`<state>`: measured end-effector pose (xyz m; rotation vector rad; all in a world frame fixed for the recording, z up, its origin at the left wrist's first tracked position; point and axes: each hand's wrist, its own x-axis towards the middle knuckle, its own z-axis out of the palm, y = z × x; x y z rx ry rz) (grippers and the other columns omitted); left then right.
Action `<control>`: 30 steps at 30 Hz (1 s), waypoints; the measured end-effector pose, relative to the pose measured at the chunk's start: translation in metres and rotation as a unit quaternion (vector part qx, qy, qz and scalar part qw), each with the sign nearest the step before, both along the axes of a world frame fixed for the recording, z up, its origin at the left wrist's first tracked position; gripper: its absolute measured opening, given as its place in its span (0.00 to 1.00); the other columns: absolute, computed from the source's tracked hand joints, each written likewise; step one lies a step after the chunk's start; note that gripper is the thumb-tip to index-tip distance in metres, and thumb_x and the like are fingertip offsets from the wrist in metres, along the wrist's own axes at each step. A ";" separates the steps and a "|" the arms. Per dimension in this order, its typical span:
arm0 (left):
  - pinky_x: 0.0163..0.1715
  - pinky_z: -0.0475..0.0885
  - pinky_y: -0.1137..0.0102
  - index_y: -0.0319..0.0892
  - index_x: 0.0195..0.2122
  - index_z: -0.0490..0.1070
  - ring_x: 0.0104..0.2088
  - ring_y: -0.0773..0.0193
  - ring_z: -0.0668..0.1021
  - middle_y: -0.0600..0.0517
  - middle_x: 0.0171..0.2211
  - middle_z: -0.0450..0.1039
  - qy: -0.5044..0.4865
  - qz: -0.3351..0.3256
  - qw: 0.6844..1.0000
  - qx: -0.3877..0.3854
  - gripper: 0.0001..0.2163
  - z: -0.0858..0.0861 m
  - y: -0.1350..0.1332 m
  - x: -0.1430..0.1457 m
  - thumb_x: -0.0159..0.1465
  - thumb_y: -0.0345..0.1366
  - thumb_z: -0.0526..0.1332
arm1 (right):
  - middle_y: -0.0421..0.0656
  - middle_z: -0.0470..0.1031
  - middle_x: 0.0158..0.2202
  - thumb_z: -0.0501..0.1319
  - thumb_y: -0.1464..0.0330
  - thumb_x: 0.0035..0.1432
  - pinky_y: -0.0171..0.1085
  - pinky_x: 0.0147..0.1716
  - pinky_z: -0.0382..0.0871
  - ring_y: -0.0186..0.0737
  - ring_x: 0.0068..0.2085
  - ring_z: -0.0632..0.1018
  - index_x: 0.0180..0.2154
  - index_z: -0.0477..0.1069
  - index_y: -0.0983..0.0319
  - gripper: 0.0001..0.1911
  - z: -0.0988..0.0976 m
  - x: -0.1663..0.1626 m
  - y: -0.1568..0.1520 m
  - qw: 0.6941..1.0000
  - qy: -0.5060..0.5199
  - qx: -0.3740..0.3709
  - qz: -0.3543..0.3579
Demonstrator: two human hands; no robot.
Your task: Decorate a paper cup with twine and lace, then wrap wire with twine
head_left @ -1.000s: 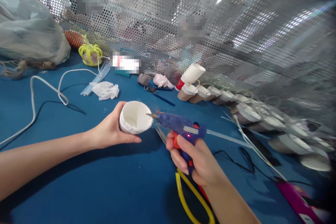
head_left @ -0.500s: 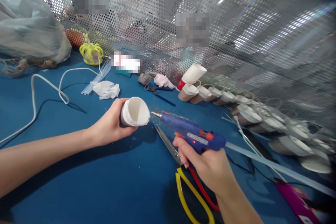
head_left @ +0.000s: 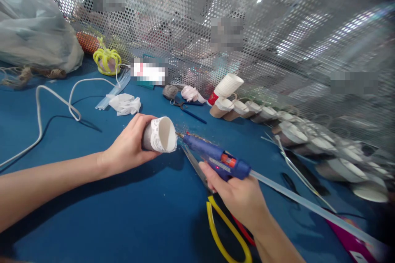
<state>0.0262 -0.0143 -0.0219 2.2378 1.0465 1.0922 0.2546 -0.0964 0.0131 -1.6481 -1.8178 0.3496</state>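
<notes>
My left hand (head_left: 131, 141) is closed around a paper cup (head_left: 168, 134) with a grey-brown wrap and a band of white lace near its rim. The cup lies tilted, its mouth facing right. In my right hand (head_left: 236, 195) is a blue glue gun (head_left: 212, 150) with a small red light and a long clear glue stick in its back. Its nozzle tip is at the cup's rim; whether they touch I cannot tell. Beneath the gun and my right hand lie scissors (head_left: 225, 234) with one yellow and one red handle, partly hidden.
Rows of wrapped cups (head_left: 293, 133) stand at the right, beside a stack of white paper cups (head_left: 228, 85). Pliers (head_left: 188, 111), crumpled white cloth (head_left: 125, 104), a white cable (head_left: 39, 111) and a yellow crown-like piece (head_left: 107, 59) lie farther back. A perforated metal screen (head_left: 185, 4) borders the table.
The glue gun has moved left and slightly down, bringing its nozzle to the cup's rim. My left hand has turned the cup, so more of its lace side shows.
</notes>
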 end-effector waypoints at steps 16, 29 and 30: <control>0.43 0.68 0.60 0.42 0.47 0.55 0.44 0.55 0.69 0.45 0.43 0.64 0.033 0.012 0.999 0.042 0.26 0.000 0.001 -0.001 0.50 0.35 0.64 | 0.42 0.76 0.20 0.60 0.60 0.52 0.38 0.28 0.75 0.46 0.29 0.79 0.30 0.73 0.59 0.10 0.007 -0.009 0.006 0.999 0.039 0.000 0.020; 0.43 0.68 0.59 0.41 0.47 0.55 0.45 0.55 0.69 0.45 0.44 0.64 0.025 0.019 0.999 0.043 0.25 0.000 0.002 -0.002 0.50 0.36 0.64 | 0.43 0.76 0.22 0.60 0.62 0.52 0.39 0.29 0.75 0.46 0.30 0.79 0.30 0.74 0.58 0.08 0.006 -0.005 0.006 0.999 -0.004 0.026 0.035; 0.43 0.68 0.59 0.41 0.47 0.56 0.45 0.55 0.69 0.44 0.44 0.64 0.025 0.022 0.999 0.043 0.25 0.000 0.002 -0.002 0.50 0.36 0.64 | 0.43 0.77 0.22 0.59 0.62 0.53 0.39 0.29 0.75 0.46 0.30 0.79 0.30 0.74 0.58 0.08 0.004 -0.004 0.006 0.999 -0.019 0.036 0.035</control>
